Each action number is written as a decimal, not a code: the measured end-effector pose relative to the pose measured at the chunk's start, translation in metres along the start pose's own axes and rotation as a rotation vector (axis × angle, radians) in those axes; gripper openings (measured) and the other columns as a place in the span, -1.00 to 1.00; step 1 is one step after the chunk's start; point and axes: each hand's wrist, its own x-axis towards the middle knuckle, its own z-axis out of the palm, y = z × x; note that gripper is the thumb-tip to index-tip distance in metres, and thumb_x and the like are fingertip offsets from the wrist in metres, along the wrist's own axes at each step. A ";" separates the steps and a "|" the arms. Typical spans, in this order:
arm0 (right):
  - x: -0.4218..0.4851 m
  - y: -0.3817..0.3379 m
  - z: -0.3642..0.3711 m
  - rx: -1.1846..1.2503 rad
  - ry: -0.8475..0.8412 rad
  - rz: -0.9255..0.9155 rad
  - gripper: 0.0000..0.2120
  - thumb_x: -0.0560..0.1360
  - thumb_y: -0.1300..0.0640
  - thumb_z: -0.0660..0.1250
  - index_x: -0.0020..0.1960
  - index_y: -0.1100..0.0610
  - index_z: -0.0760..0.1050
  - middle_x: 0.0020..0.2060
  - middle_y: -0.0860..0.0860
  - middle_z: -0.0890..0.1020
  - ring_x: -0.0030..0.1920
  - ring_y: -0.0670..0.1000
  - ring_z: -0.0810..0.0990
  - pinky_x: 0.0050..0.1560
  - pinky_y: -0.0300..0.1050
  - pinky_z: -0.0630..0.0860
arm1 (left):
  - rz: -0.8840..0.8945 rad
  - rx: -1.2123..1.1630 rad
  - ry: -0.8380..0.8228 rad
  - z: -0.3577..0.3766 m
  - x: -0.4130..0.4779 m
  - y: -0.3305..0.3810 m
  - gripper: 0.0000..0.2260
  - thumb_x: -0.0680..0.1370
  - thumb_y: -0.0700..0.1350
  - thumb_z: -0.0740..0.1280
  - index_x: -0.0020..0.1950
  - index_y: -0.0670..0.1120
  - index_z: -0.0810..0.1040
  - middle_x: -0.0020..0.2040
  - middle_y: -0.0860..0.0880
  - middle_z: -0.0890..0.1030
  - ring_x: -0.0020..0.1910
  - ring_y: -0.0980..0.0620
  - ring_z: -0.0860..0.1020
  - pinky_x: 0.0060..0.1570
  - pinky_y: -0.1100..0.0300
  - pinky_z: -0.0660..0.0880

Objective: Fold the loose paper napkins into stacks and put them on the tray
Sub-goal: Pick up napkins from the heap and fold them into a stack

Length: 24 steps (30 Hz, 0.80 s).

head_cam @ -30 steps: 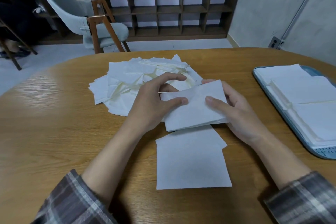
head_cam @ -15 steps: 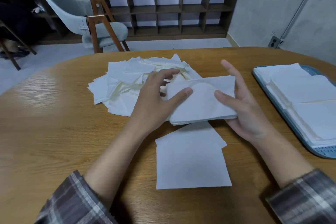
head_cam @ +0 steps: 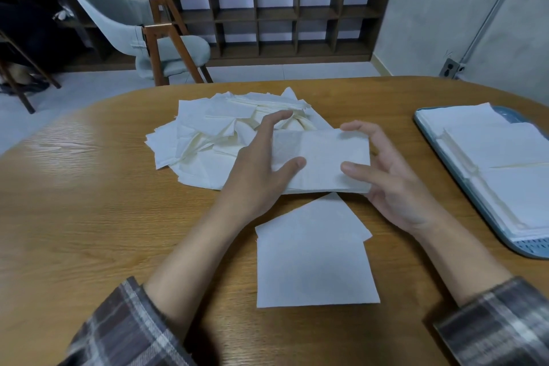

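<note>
1. I see the left hand point(head_cam: 261, 166) and the right hand point(head_cam: 398, 187) both up over the middle of the table point(head_cam: 89, 217).
2. Between them they hold one folded napkin point(head_cam: 323, 157). It is a long white strip, and it sits a bit above the table top.
3. The left hand pinches the left end. Its thumb lies on top of the paper and its fingers go round the back.
4. The right hand holds the right end. Its thumb presses on the front, and its bent fingers touch the top right corner.
5. Just under the folded napkin, close to me, two flat napkins point(head_cam: 315, 261) lie on the table. One lies partly over the other.
6. Behind the hands is the loose pile point(head_cam: 214, 140) of napkins, all mixed up and messy.
7. The tray point(head_cam: 531, 246) is blue-grey and sits at the right side of the table, well apart from the hands.
8. White stacks point(head_cam: 505, 187) of napkins already lie on the tray, side by side.
9. Both arms wear checked sleeves point(head_cam: 127, 333).
10. Past the table I see a grey chair point(head_cam: 166, 47) with wooden legs and a dark shelf point(head_cam: 276, 15) with many square holes.
</note>
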 end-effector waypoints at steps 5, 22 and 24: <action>-0.001 0.001 0.001 -0.019 -0.005 -0.024 -0.56 0.50 0.25 0.45 0.35 0.02 0.59 0.24 0.05 0.63 0.30 0.12 0.62 0.13 -0.04 0.64 | 0.003 0.013 0.010 0.002 -0.001 -0.002 -0.41 0.63 0.02 0.44 0.55 0.29 0.21 0.42 0.15 0.47 0.33 -0.02 0.49 0.28 -0.05 0.54; 0.004 0.007 -0.009 -0.446 0.325 -0.094 -0.70 0.53 0.29 0.52 0.21 0.05 0.71 0.15 -0.19 0.73 0.21 -0.30 0.62 0.11 -0.51 0.43 | 0.214 0.139 -0.460 0.012 -0.010 0.005 -0.74 0.41 0.09 0.66 0.01 0.07 0.72 -0.14 0.11 0.64 -0.17 0.13 0.58 -0.17 0.26 0.49; 0.004 0.008 -0.009 -0.449 0.321 -0.091 -0.71 0.53 0.28 0.52 0.21 0.03 0.71 0.15 -0.20 0.73 0.22 -0.29 0.61 0.13 -0.49 0.44 | 0.163 0.179 -0.562 0.015 -0.015 0.007 -0.70 0.36 0.13 0.68 0.00 0.09 0.73 -0.14 0.11 0.63 -0.17 0.15 0.56 -0.18 0.27 0.51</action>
